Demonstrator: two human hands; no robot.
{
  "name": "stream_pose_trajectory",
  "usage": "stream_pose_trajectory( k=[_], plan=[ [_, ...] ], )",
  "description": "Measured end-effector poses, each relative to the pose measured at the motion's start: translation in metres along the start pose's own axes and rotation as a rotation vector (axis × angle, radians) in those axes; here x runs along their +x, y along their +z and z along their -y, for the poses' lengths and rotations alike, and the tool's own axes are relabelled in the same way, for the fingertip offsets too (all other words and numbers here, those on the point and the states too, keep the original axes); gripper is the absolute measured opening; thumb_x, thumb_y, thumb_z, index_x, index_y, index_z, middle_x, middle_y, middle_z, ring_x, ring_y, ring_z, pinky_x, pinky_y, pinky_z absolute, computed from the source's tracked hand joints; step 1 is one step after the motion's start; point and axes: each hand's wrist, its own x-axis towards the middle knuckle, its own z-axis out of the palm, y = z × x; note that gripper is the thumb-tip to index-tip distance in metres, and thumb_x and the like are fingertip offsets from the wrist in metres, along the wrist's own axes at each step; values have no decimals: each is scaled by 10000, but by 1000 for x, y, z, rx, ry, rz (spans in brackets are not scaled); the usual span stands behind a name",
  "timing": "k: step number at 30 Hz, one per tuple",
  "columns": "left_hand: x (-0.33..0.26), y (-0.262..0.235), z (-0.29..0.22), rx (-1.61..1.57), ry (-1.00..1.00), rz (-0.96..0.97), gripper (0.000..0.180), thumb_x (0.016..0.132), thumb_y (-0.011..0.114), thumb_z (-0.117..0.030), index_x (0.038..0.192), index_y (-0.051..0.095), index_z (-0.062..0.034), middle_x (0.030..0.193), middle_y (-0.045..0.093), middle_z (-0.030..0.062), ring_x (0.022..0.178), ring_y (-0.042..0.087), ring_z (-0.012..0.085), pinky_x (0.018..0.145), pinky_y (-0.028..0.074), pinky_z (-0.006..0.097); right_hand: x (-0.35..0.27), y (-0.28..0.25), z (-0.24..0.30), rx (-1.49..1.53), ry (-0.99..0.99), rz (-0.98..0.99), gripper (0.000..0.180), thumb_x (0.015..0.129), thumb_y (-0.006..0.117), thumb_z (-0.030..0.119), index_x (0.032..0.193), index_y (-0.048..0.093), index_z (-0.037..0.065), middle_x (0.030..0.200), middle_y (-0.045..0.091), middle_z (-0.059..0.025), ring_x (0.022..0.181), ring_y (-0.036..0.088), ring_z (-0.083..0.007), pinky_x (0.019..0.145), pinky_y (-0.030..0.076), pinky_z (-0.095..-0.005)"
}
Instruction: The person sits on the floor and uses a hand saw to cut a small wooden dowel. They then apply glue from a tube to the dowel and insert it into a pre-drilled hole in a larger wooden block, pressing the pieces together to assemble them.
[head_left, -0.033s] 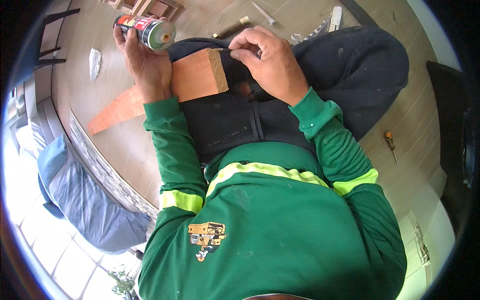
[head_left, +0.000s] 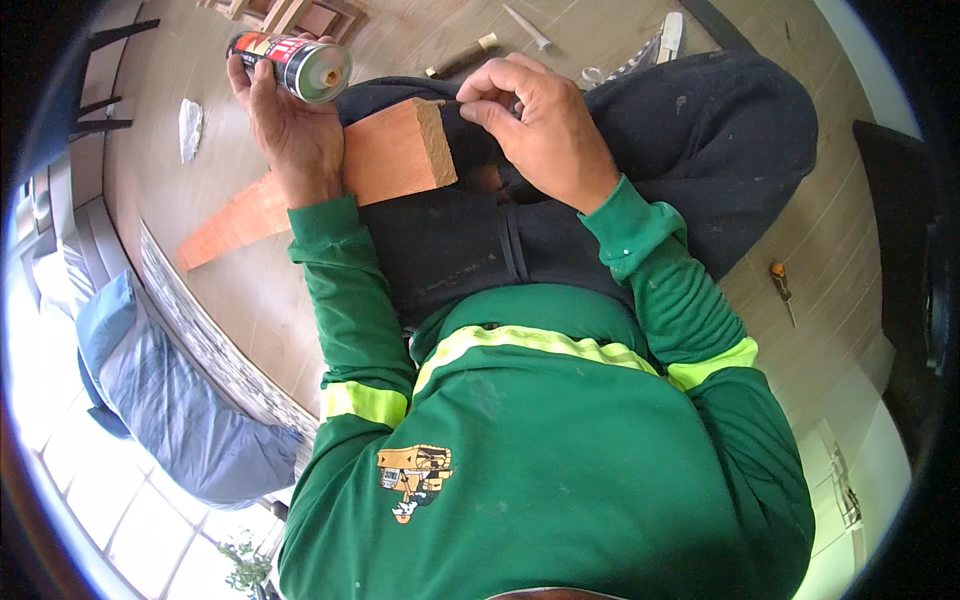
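Your left grip [head_left: 290,120] is wrapped around the slick, light spray can [head_left: 295,62]; hold mid-body. Your right grip [head_left: 540,125] pinches something small beside the stiff wooden block [head_left: 395,150].

Glossy metal spray can [head_left: 293,63]; matt, rough-sawn orange wood plank [head_left: 390,155]; soft dark cloth trousers [head_left: 700,140]; smooth wooden floor [head_left: 200,210] with a dull sheen.

Wood plank [head_left: 390,155] lies across lap, far end running left onto floor [head_left: 200,200]. Left hand [head_left: 290,130] on plank, spray can [head_left: 295,65] above it. Right hand [head_left: 540,130] just right of plank's end. Screwdriver [head_left: 782,290] on floor, well right of plank.
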Motion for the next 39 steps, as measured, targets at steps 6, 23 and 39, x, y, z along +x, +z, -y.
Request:
stream_pose_trajectory(
  k=[6, 23, 39],
  plan=[
    [3, -1, 1, -34, 11, 25, 391, 1135, 572, -238, 1498, 447, -158, 1374, 638, 372, 1280, 686, 493, 1050, 642, 540, 0, -2, 5, 8, -54, 37, 100, 943, 789, 58, 1026, 744, 28, 962, 722, -154, 863, 743, -333, 788, 586, -419],
    [1, 1, -2, -2, -20, -12, 438, 1132, 584, -274, 1532, 432, -180, 1390, 616, 383, 1262, 686, 502, 1016, 652, 521, 20, 4, -4, -43, -29, -65, 119, 950, 810, 44, 1052, 754, 17, 982, 739, -110, 879, 743, -246, 799, 579, -364],
    [-1, 16, -2, 3, -2, -50, 548, 1116, 618, -217, 1586, 339, -168, 1382, 642, 248, 1232, 714, 443, 997, 663, 502, 18, -10, 20, 74, 95, -62, 119, 959, 791, 74, 1045, 751, 2, 961, 751, -148, 867, 744, -284, 809, 586, -386]
  ],
)
